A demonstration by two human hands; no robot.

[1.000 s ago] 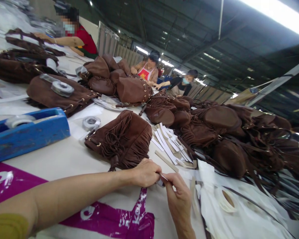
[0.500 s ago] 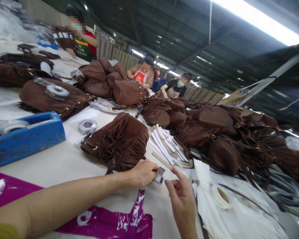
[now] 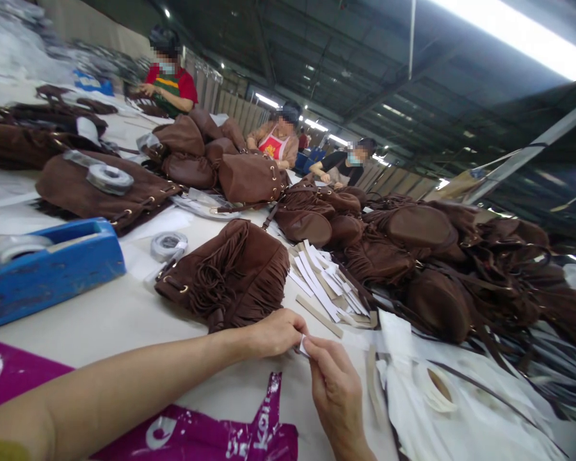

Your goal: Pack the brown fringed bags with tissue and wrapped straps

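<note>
White slip (image 3: 303, 346): held low over the pale table (image 3: 144, 326), between both hands, just on the near side of the fringed bag (image 3: 242, 275). Right hand (image 3: 335, 378): drawn to a tight pinch, thumb against finger, slip's edge caught between. Left hand (image 3: 277, 333): curled in, knuckles up, fingertips closed at the slip's other end; could not tell how much lay hidden within.

Under left forearm (image 3: 148, 378): purple plastic (image 3: 196, 429), printed in white. Fringed bag: lay dark brown just beyond left wrist, eyelets toward the left. Beside it, to the right: loose heap of white and tan strips (image 3: 319, 278). Nearer the hands: one tan strip (image 3: 319, 315), apart from the heap.

Right of right hand: white sheeting (image 3: 398, 342), with pale roll (image 3: 423, 387) on top. Off left: blue tape dispenser (image 3: 52, 278), loaded with tape roll (image 3: 19, 248); near it, small wrapped coil (image 3: 169, 245). Behind: larger brown bag (image 3: 96, 205), second coil (image 3: 109, 178) resting on it.

Farther right: brown bags (image 3: 417, 227) piled deep. Across the table: three co-workers (image 3: 276, 144), foremost left in red.
</note>
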